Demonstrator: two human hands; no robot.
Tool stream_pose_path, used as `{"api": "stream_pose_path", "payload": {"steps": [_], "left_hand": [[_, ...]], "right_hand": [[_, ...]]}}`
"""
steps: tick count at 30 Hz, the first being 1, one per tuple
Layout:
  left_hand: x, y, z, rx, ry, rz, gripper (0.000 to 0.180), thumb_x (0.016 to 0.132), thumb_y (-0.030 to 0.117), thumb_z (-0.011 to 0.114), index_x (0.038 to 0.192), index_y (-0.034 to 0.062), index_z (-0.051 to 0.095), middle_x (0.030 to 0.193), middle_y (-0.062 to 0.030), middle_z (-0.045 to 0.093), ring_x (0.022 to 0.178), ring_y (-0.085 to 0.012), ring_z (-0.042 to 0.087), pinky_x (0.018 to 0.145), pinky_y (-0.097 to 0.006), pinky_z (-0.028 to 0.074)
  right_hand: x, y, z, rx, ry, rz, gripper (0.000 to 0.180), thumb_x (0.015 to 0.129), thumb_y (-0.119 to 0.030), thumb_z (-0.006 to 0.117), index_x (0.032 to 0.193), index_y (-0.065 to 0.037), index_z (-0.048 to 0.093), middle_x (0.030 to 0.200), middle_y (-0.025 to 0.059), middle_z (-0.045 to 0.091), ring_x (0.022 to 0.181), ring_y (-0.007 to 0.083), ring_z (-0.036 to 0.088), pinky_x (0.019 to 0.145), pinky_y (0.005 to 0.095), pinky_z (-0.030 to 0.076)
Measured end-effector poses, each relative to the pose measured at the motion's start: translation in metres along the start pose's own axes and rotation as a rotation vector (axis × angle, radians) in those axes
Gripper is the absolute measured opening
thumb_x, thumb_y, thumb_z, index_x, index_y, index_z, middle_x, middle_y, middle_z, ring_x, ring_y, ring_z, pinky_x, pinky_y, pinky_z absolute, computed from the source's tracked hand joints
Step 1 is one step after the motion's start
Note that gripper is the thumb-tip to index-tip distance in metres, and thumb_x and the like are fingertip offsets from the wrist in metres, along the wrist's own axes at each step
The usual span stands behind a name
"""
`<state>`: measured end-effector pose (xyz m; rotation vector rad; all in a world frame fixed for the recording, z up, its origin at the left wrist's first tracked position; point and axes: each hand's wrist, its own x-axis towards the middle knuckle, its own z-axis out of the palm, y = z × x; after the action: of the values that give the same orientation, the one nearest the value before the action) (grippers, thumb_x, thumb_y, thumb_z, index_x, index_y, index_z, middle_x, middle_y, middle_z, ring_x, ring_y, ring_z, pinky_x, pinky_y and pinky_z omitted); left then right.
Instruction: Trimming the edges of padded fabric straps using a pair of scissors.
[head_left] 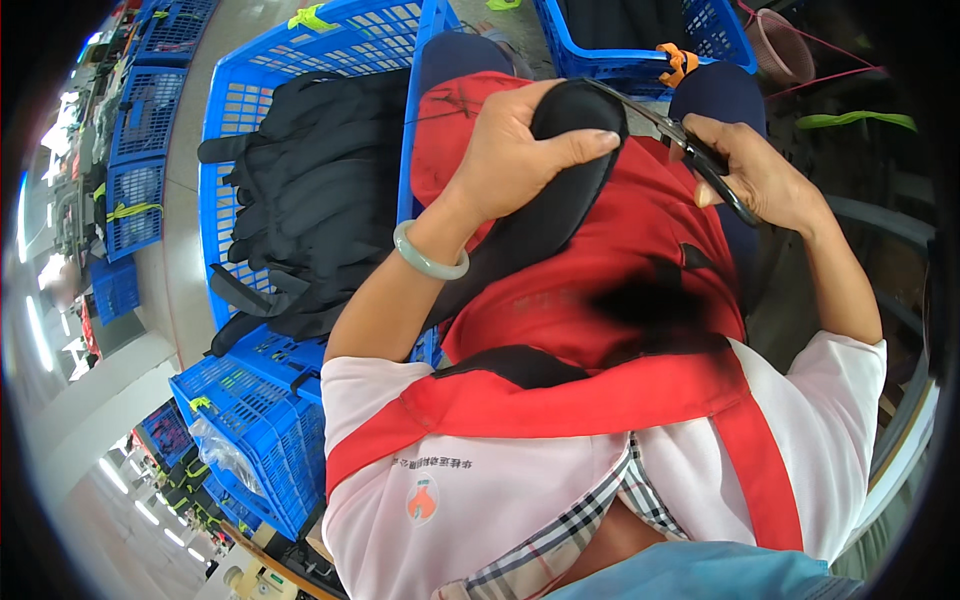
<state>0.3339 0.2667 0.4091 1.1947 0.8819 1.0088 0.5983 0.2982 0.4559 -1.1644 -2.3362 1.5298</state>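
Note:
My left hand (520, 150) grips the rounded end of a black padded strap (560, 190) that lies over a red and black bag (600, 290) on my lap. A pale green bangle (428, 255) sits on that wrist. My right hand (760, 175) holds black-handled scissors (690, 150), their blades pointing left toward the top of the black strap, close to my left thumb. A red apron strap (560, 400) crosses my pink shirt.
A blue plastic crate (260, 90) to my left holds a pile of black bags (320, 200). Another blue crate (640, 40) stands ahead, and more stack at lower left (260, 440) and far left (140, 160). A pink basket (785, 45) sits at top right.

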Motion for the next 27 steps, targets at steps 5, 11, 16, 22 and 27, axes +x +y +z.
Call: {"api": "stream_pose_path", "payload": {"steps": [5,11,16,22,27], "left_hand": [[0.002,0.000,0.011,0.103,-0.081,0.032,0.022,0.081,0.013,0.075,0.098,-0.0002,0.068,0.083,-0.0021,0.069,0.078,-0.0076,0.061,0.072,-0.023,0.050],[0.001,0.004,0.021,0.164,-0.128,0.059,0.023,0.081,0.010,0.076,0.099,-0.0007,0.068,0.087,-0.0018,0.070,0.077,-0.0074,0.062,0.071,-0.022,0.050],[0.001,0.003,0.027,0.158,-0.164,0.103,0.025,0.080,0.011,0.076,0.101,-0.0009,0.068,0.086,-0.0011,0.068,0.077,-0.0066,0.061,0.070,-0.022,0.049],[0.001,0.000,0.030,0.172,-0.207,0.101,0.027,0.080,0.011,0.076,0.103,-0.0014,0.068,0.085,0.0000,0.067,0.077,-0.0061,0.059,0.071,-0.021,0.048],[0.001,-0.002,0.035,0.164,-0.243,0.048,0.029,0.080,0.010,0.075,0.105,-0.0013,0.069,0.086,0.0004,0.067,0.079,-0.0059,0.060,0.073,-0.021,0.049]], "right_hand": [[-0.010,-0.012,-0.017,-0.097,-0.058,0.115,0.048,0.078,-0.034,0.078,0.086,0.002,0.048,0.071,0.0032,0.029,0.064,0.0146,0.031,0.056,0.0315,0.032],[-0.016,-0.017,-0.032,-0.188,-0.096,0.095,0.052,0.075,-0.039,0.079,0.081,0.000,0.045,0.069,0.0031,0.029,0.063,0.0146,0.030,0.056,0.0318,0.030],[-0.019,-0.025,-0.046,-0.306,-0.135,0.163,0.060,0.069,-0.047,0.080,0.076,-0.002,0.040,0.067,0.0017,0.028,0.063,0.0147,0.029,0.055,0.0324,0.028],[-0.019,-0.037,-0.056,-0.399,-0.161,0.221,0.063,0.067,-0.049,0.079,0.076,-0.001,0.040,0.066,0.0019,0.028,0.062,0.0152,0.029,0.054,0.0341,0.028],[-0.016,-0.048,-0.062,-0.471,-0.214,0.216,0.064,0.067,-0.051,0.079,0.075,0.000,0.040,0.066,0.0028,0.027,0.060,0.0158,0.028,0.054,0.0349,0.028]]}}
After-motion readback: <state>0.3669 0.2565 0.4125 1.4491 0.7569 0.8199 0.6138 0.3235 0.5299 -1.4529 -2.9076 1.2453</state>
